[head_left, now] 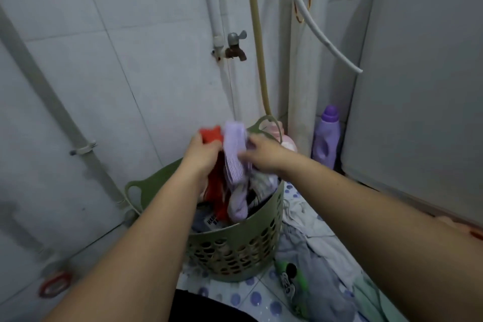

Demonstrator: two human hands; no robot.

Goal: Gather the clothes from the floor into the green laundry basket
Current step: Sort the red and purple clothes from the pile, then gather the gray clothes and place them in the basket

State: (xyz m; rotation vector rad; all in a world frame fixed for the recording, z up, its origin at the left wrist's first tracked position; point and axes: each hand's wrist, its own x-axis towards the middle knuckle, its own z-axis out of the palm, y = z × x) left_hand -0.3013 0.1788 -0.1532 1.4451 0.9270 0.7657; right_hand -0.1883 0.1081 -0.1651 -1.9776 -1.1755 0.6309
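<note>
Green laundry basket (236,248) stands upright on dotted floor (251,298), opening up, near rim partly hidden by forearms; contents dim, hard to sort out. Grey clothes (313,269) lie heaped on floor right of basket, lower edge cut off by frame. Purple ribbed garment (235,154) hangs lengthwise down into basket, motion-blurred. Red garment (215,191) hangs beside it, mostly hidden behind wrist. Left hand (202,154) clenched round red garment above basket. Right hand (264,151) grasps purple garment; fingers blurred.
</note>
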